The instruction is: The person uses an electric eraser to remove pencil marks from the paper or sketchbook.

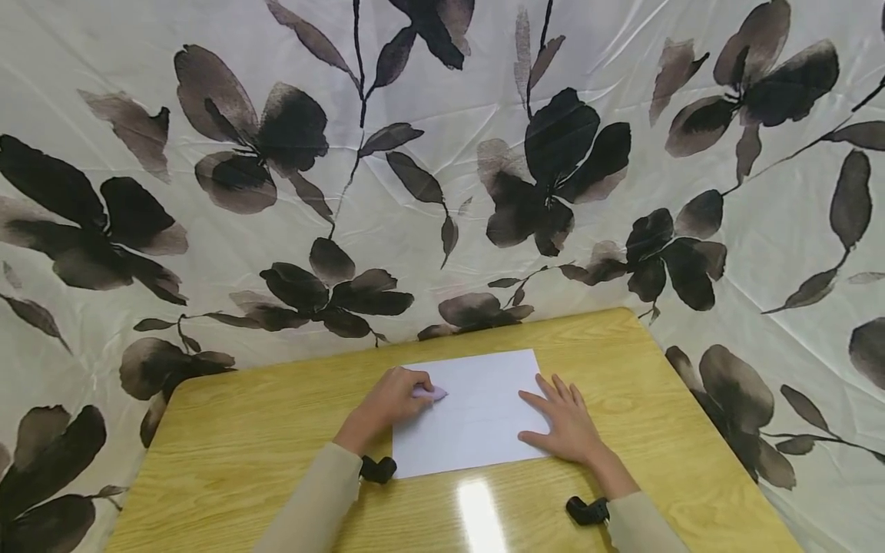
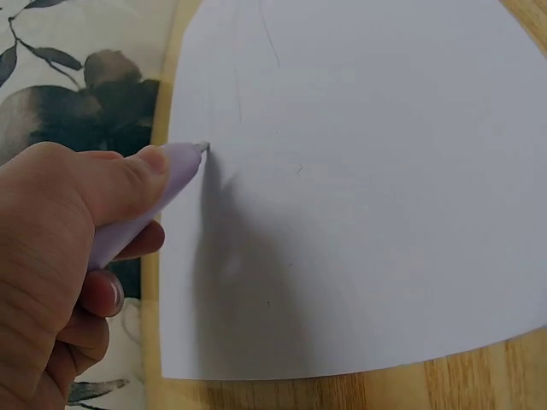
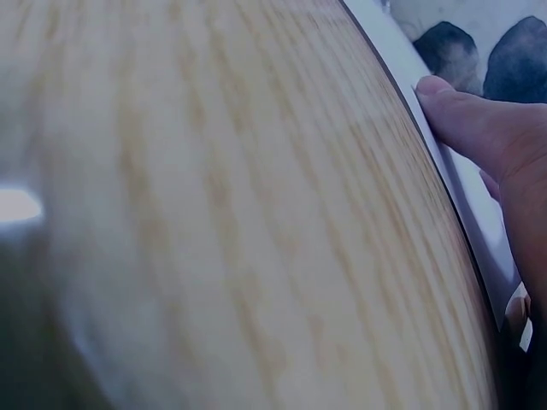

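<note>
A white sheet of paper (image 1: 477,430) lies on the wooden table, with faint thin lines and small specks on it in the left wrist view. My left hand (image 1: 396,405) pinches a lavender pen-shaped tool (image 2: 141,218) between thumb and curled fingers over the sheet's left part. Its small metal tip is at the paper's surface; whether it touches I cannot tell. On the sheet's right edge my right hand (image 1: 563,418) rests with spread fingers. In the right wrist view, its thumb (image 3: 470,120) lies along the paper's edge and most of the other fingers are hidden.
The yellow wooden table (image 1: 263,430) extends around the sheet, with a bright light reflection in front of it. A floral cloth (image 1: 442,177) hangs behind and beside the table. Black wrist devices (image 1: 378,469) sit at both cuffs.
</note>
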A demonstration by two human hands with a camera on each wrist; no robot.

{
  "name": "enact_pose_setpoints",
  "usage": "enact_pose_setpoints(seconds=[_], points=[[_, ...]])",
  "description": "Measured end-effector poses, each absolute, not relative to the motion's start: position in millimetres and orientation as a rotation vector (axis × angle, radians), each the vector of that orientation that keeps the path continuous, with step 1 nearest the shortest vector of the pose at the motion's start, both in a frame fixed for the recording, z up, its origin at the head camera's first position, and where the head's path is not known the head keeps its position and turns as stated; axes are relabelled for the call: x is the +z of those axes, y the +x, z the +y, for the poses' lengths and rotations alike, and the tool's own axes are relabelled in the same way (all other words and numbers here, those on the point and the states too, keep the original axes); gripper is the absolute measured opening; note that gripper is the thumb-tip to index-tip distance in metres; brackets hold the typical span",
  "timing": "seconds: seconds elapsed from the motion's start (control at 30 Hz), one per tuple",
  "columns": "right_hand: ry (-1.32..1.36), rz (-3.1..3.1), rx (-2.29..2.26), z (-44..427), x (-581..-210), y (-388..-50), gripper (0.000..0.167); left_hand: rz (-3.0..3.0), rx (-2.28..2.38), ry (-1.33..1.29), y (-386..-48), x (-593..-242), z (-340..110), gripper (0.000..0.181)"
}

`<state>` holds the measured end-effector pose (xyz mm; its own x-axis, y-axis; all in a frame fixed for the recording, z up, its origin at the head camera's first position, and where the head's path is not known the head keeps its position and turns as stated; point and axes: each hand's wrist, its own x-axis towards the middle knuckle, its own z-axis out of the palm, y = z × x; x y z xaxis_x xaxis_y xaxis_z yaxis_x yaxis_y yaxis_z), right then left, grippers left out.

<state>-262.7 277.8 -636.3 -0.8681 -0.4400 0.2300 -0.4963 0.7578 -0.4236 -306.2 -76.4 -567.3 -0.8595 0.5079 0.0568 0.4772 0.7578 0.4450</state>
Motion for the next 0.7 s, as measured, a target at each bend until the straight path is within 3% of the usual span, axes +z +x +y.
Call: enact_pose_setpoints(seconds=[0.7], points=[[0.759, -2.848, 0.716, 276.8, -641.5, -266.0, 0.075, 2.915, 0.683, 0.83, -303.7, -566.3, -75.3, 0.007]])
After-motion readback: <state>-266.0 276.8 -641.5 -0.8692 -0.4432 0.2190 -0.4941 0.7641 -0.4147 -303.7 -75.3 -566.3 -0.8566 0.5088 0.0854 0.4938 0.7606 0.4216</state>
